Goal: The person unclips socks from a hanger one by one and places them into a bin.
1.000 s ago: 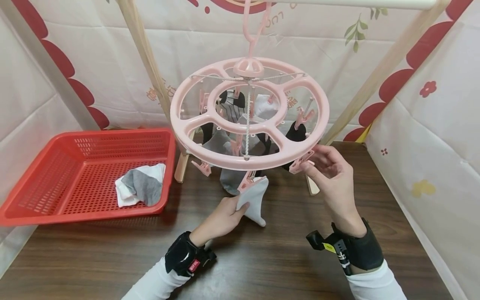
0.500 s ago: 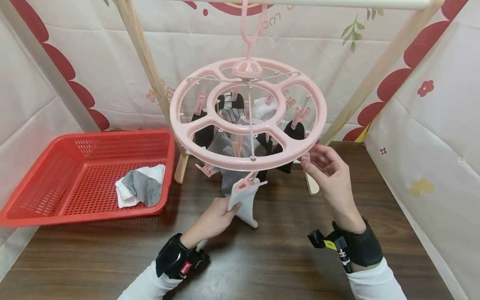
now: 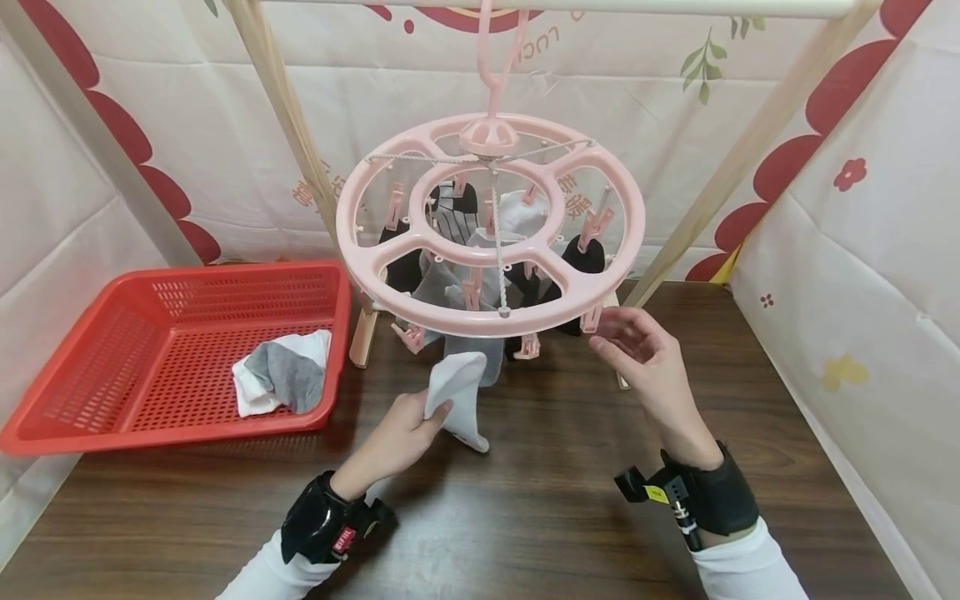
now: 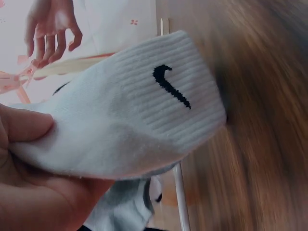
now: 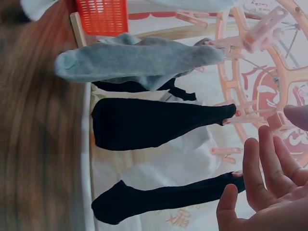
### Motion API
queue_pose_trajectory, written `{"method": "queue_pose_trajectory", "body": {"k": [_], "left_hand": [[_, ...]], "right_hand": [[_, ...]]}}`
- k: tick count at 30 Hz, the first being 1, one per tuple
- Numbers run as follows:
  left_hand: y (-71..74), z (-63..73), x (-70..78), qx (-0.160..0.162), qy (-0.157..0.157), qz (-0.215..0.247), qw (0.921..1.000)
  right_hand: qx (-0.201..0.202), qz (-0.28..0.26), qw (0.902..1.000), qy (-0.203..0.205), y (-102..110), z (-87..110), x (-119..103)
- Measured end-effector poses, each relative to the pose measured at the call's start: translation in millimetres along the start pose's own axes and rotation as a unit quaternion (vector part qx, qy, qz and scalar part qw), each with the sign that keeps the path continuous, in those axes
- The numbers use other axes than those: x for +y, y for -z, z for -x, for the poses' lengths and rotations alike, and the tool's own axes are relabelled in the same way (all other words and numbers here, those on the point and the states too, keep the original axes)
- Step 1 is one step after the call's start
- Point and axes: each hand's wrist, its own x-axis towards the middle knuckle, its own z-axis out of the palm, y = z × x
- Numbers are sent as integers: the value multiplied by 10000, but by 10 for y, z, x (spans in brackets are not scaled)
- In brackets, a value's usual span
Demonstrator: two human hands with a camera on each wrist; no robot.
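Note:
My left hand [image 3: 397,433] pinches a light sock [image 3: 459,392] between thumb and fingers, with the sock's toe end hanging down. In the left wrist view its ribbed white cuff [image 4: 192,86] carries a black swoosh. To the right, my right hand [image 3: 645,354] has its thumb and index fingertips at a pink clothespin [image 3: 591,320] on the near right rim of a round pink hanger [image 3: 420,317]. Another clothespin [image 3: 528,347] hangs bare at the front rim, just above and right of the sock. Grey and black socks [image 5: 163,122] hang from other clothespins.
A red basket [image 3: 187,425] stands at the left with grey and white socks [image 3: 288,375] in it. Wooden legs [image 3: 288,108] and a white bar [image 3: 660,8] carry the hanger above the brown table [image 3: 547,517]. Printed cloth walls close in the back and sides.
The sock in my left hand has come out of the front clothespin and moved left and slightly down. My right hand and the clothespin at its fingertips have shifted a little left.

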Motion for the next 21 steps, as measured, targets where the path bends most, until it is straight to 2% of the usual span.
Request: {"method": "queue_pose_trajectory", "body": {"k": [4, 8, 12, 21], "left_hand": [[83, 36, -47, 195, 106, -117, 9997], [176, 63, -73, 450, 90, -205, 9987], [263, 91, -84, 577, 53, -139, 9982], [490, 154, -40, 838, 15, -228, 9962]], "right_hand": [[-163, 81, 9997, -179, 11, 30, 45], [-342, 263, 9987, -270, 21, 56, 82], [-434, 410, 9978, -297, 15, 85, 125], [-570, 482, 9965, -380, -8, 134, 183]]}}
